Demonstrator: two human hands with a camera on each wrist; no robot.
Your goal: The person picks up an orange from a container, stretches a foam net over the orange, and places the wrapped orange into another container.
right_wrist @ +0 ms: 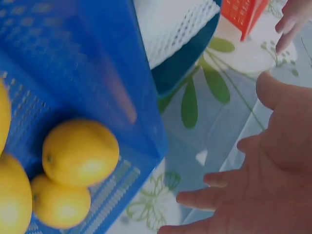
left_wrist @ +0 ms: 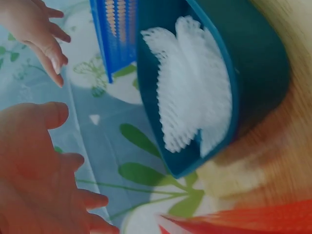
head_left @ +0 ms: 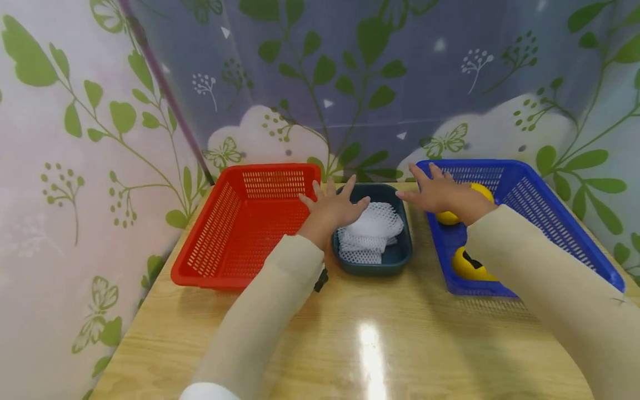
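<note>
head view, with the dark tub (head_left: 372, 270) as the clock's centre: the left hand (head_left: 331, 210) hangs at ten o'clock and the right hand (head_left: 442, 193) at two, both with fingers spread, holding nothing. white mesh nets (head_left: 375, 223) lie heaped in the tub; yellow fruits (right_wrist: 80, 152) sit in the blue basket (head_left: 537, 205) at three o'clock, with the red basket (head_left: 255, 222) at nine. the nets overlap, so a hurried pinch might lift two together. the fruits look smooth, so a loose grip could let one roll. the right sleeve (head_left: 535, 269) crosses above the blue basket and might snag its rim.
</note>
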